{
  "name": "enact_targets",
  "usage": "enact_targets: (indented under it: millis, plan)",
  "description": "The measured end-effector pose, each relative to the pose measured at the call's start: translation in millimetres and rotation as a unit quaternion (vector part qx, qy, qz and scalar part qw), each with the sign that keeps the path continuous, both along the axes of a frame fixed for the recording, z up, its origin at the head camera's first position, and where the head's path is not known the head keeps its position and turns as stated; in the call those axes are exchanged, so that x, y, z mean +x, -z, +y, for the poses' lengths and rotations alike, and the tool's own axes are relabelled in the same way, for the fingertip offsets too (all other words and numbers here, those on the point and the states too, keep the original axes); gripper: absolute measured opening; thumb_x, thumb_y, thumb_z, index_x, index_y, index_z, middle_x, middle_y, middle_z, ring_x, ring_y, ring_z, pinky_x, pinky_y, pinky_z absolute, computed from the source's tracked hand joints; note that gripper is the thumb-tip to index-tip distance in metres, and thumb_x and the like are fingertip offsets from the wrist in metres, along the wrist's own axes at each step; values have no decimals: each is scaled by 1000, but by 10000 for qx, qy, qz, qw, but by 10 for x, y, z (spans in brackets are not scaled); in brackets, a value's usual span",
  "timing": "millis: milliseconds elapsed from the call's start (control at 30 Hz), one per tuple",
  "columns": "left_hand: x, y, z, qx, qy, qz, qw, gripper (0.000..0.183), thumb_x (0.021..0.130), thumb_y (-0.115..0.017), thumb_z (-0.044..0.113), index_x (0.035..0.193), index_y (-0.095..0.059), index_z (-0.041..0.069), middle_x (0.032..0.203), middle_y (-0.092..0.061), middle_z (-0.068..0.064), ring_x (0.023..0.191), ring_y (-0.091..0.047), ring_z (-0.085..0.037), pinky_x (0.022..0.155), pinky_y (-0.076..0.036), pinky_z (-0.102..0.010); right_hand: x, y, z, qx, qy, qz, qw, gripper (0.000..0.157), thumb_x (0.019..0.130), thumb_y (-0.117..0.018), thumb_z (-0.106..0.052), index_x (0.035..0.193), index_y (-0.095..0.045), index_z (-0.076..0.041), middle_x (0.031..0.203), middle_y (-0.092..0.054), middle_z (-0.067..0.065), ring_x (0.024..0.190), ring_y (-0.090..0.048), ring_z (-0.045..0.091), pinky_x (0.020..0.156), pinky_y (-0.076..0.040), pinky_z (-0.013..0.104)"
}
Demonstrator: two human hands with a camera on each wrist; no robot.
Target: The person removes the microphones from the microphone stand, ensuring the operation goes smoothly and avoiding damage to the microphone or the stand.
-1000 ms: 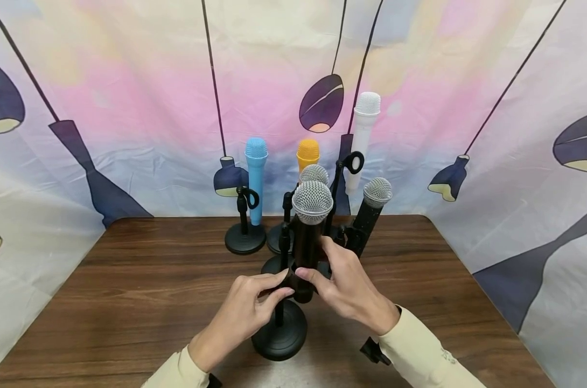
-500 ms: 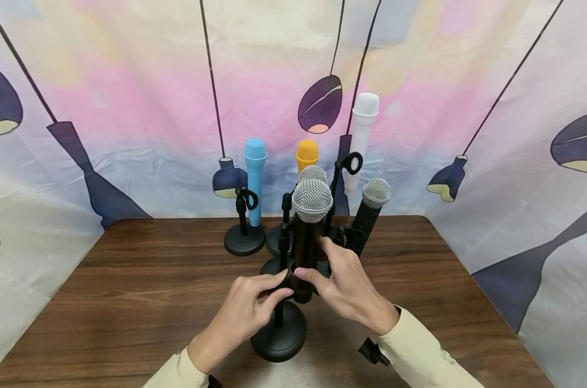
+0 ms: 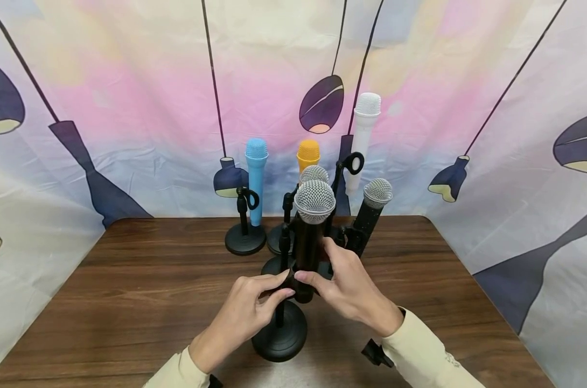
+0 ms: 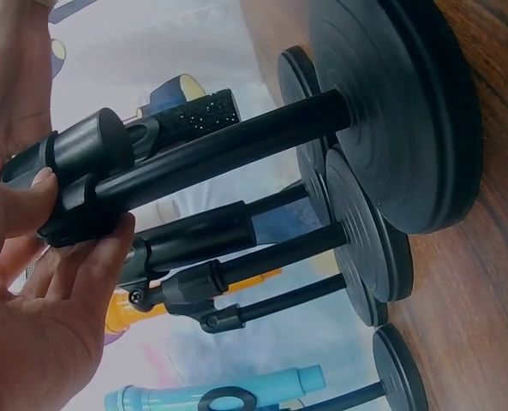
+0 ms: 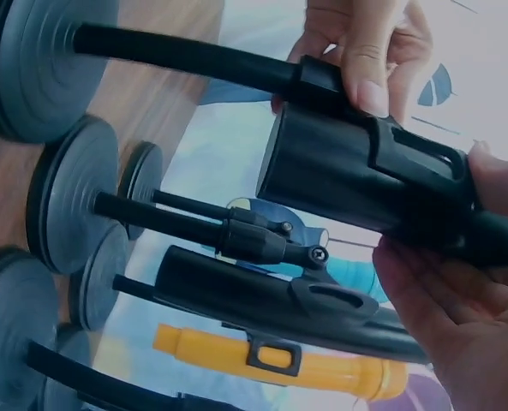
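Observation:
In the head view my right hand [image 3: 347,285] grips a black microphone [image 3: 309,242] with a silver mesh head, which stands nearly upright. My left hand [image 3: 245,307] pinches the top of a black desk microphone stand [image 3: 280,337] beside the microphone's lower end. The right wrist view shows a slotted clip [image 5: 421,158] around the microphone's body, with the left thumb against the joint. From the left wrist, the left fingers lie around the stand's collar [image 4: 74,205] and the microphone's bottom end [image 4: 95,141] shows beside it.
Behind are more stands bearing a blue microphone [image 3: 257,178], a yellow microphone [image 3: 308,152], a white microphone [image 3: 363,134] and a tilted black microphone [image 3: 371,210]. Another silver-headed microphone [image 3: 314,173] is partly hidden. The wooden table [image 3: 128,302] ends at a patterned cloth backdrop [image 3: 153,108].
The gripped microphone's mesh head has shifted very slightly to the right. Both hands keep nearly the same place, and the stand's base has not moved.

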State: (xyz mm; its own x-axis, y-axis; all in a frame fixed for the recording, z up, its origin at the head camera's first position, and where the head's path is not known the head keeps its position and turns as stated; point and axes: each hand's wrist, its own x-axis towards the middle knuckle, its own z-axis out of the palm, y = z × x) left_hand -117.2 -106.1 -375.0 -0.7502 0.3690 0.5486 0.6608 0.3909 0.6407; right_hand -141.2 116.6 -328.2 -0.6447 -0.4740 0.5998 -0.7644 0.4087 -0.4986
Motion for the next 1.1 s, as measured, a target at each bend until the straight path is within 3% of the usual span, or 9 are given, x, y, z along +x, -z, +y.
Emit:
enact_targets:
  millis: [233, 433, 533, 633, 767, 967, 1100]
  plan:
    - [0, 14, 0, 14, -19, -24, 10000, 39, 95, -73, 16, 131, -67, 3, 109, -75, -6, 65, -65, -5, 58, -52, -19, 9, 9, -23, 127, 233, 403, 9988, 42, 95, -74, -22, 127, -54, -4, 104, -69, 0, 91, -68, 11, 75, -55, 31]
    - [-16, 9, 12, 49, 11, 141, 9999, 39, 93, -74, 13, 130, -68, 2, 112, -75, -8, 70, -67, -4, 61, -53, -18, 3, -19, 1, 77, 22, -25, 10000, 48, 94, -77, -26, 130, -51, -8, 114, -65, -1, 103, -64, 11, 84, -54, 34]
    - [-23, 2, 15, 33, 1, 155, 9999, 39, 93, -74, 13, 130, -68, 1, 110, -75, -8, 62, -59, 2, 58, -50, -17, 2, -21, 1, -33, -38, -139, 9999, 52, 92, -79, -25, 133, -51, -9, 118, -64, -2, 107, -64, 11, 87, -54, 36]
    - [-26, -1, 7, 5, -45, 120, 9999, 39, 94, -74, 15, 129, -68, 0, 95, -76, -4, 51, -42, 6, 50, -44, -17, 9, -16, -22, -21, 88, 51, 9999, 52, 92, -79, -23, 134, -52, -7, 118, -66, 1, 106, -65, 12, 86, -55, 36]
    - [-18, 0, -6, -32, -91, 30, 9999, 39, 94, -74, 16, 129, -68, 0, 86, -74, 1, 49, -34, 7, 47, -41, -18, 17, 1, -54, 63, 300, 402, 9987, 48, 94, -76, -22, 131, -52, -3, 112, -68, 3, 98, -68, 13, 80, -56, 34]
    - [-19, -3, -4, -48, -90, 7, 9999, 38, 94, -74, 17, 130, -68, 2, 94, -76, -2, 50, -37, 6, 48, -42, -18, 17, -14, -43, 151, 310, 323, 9989, 46, 97, -72, -24, 131, -49, -2, 111, -68, 3, 98, -68, 12, 79, -56, 34]
    - [-14, -3, 2, -12, -34, 42, 10000, 38, 94, -74, 15, 130, -68, 3, 110, -75, -5, 69, -64, 0, 60, -52, -19, 14, -16, -11, 2, 26, -283, 9996, 54, 93, -78, -26, 134, -49, -7, 117, -65, 0, 105, -65, 11, 86, -55, 35]
